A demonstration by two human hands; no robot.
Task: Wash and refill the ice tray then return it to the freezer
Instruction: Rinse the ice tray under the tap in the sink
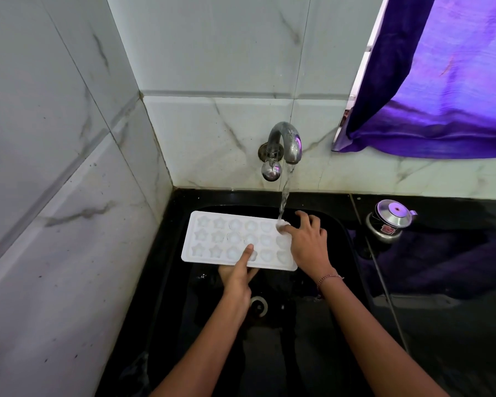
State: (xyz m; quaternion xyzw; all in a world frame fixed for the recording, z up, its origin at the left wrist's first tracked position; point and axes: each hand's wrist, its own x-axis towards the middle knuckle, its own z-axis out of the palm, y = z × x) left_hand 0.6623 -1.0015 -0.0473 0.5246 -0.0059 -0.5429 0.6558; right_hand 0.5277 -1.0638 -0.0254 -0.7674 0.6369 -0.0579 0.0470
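Black surface (pixel 447 333) and sink (pixel 315 330), marble-tiled walls (pixel 69 167); ice tray (pixel 212 240), cells up, long axis left–right; left hand (pixel 236 277) pinches near edge; right hand (pixel 307 243) spread on right end.

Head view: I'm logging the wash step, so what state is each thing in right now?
Tap, running.
Ice tray, cavities up, held over the sink, stream hitting its far right corner.
Left hand, pinching the tray's near edge.
Right hand, resting on the tray's right end; grip unclear.
Pot, lid on.
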